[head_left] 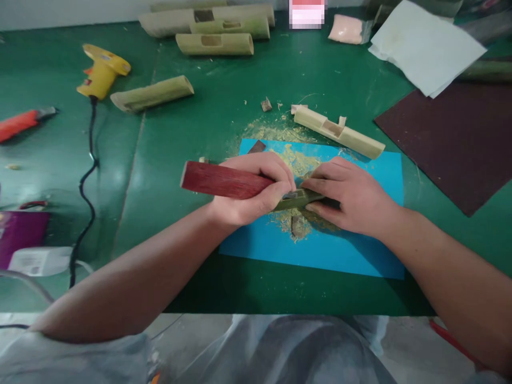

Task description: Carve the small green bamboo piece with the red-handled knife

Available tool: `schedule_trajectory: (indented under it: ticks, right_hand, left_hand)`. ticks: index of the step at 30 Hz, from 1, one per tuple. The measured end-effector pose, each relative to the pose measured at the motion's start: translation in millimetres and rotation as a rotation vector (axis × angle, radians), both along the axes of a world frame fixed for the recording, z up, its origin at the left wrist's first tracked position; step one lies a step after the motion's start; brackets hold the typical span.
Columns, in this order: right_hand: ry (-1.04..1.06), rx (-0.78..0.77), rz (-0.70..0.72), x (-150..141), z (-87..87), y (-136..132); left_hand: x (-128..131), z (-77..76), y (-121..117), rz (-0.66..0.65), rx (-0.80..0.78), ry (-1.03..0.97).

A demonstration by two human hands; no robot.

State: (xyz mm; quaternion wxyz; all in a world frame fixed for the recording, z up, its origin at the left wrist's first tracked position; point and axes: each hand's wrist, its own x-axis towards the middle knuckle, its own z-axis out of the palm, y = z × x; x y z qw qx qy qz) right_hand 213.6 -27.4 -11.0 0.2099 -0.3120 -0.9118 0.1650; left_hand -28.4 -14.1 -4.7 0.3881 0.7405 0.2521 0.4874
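My left hand [256, 186] is closed round a carving tool with a red wooden handle [226, 180]. The handle points left, and most of the working end is hidden by my fingers. Under the tool's tip lies a short green bamboo piece [294, 202] with a notch in its upper side. My right hand [348, 194] grips the right part of that bamboo piece between thumb and fingers. Pale shavings [298, 160] are scattered around both hands on a blue sheet [360, 258]. Just beyond my right hand rests a pale split bamboo piece [356, 140] with a cut-out.
On the left are a yellow hot-air or glue gun [102, 72] with a black cord, an orange-handled cutter [24, 124] and a purple box [24, 234]. Several bamboo tubes [216, 45] lie at the back. White paper [426, 45] and a dark brown sheet [456, 144] are on the right.
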Motion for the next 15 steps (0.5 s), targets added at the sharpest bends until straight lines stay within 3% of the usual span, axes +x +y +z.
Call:
schedule_trajectory:
  ticks: [6, 11, 15]
  right_hand:
    - [0.014, 0.005, -0.009, 0.2, -0.3, -1.0]
    - [0.027, 0.008, -0.014, -1.0, -0.9, -1.3]
    - [0.036, -0.009, -0.015, -2.0, 0.3, -1.3]
  left_hand:
    - [1.5, -5.1, 1.7, 0.013, 0.013, -0.081]
    - [2.2, -1.7, 0.6, 0.076, -0.1, -0.105]
    - [0.0, -2.2, 3.6, 0.018, -0.059, -0.067]
